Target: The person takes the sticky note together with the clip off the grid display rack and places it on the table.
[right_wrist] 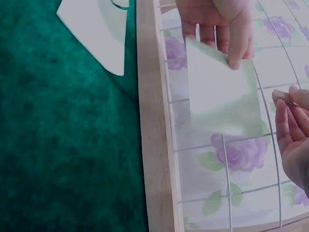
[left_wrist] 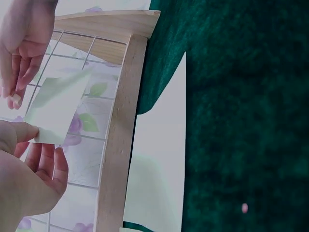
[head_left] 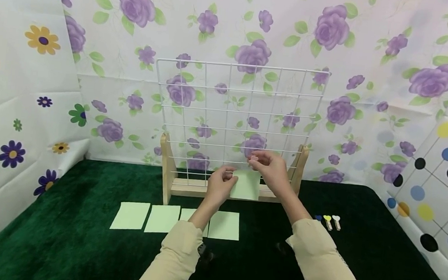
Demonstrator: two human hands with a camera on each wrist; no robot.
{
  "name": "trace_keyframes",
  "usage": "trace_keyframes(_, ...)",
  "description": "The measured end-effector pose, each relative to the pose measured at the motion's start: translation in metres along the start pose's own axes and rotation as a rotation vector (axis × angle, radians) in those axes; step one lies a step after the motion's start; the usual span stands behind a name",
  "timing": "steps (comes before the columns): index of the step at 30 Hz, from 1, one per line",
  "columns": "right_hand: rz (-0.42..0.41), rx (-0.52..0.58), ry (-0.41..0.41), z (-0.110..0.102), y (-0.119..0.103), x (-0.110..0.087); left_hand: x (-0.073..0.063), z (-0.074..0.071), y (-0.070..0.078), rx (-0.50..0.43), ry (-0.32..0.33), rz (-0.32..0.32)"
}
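My left hand (head_left: 220, 186) pinches a pale green paper square (head_left: 245, 185) by its left edge, thumb in front and fingers behind. The paper is held up against the lower part of a white wire grid (head_left: 226, 110). Just above the paper's top right corner, my right hand (head_left: 271, 168) pinches a small clothespin (head_left: 253, 158) with a pinkish top. In the right wrist view the clothespin's wooden end (right_wrist: 279, 95) pokes out from the fingertips, apart from the paper. The left wrist view shows the paper (left_wrist: 55, 111) between both hands.
Wooden feet (head_left: 167, 168) and a crossbar carry the grid. Several green paper squares (head_left: 130, 216) lie in a row on the dark green cloth (head_left: 79, 243), one partly behind my left arm. Three clothespins with heart tops, blue, yellow (head_left: 327, 222) and white, lie at right.
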State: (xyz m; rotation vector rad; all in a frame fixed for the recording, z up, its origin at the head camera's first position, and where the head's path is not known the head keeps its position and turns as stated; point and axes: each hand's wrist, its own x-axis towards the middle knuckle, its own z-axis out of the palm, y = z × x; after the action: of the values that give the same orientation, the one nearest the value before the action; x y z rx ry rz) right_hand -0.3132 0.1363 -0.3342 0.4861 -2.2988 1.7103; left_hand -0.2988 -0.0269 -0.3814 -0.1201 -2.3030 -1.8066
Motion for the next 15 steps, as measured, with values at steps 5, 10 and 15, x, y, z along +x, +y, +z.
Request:
trace_keyframes(5,-0.015,-0.052,-0.058,-0.004,0.002,-0.007,-0.004,-0.005,0.000,-0.010,-0.010,0.033)
trace_keyframes(10,0.013,-0.104,-0.108,-0.010,0.004,-0.013,-0.008,-0.009,0.000,-0.024,0.001,0.061)
trace_keyframes(15,0.038,-0.125,-0.121,-0.017,0.005,-0.019,-0.011,-0.011,-0.002,-0.024,-0.017,0.070)
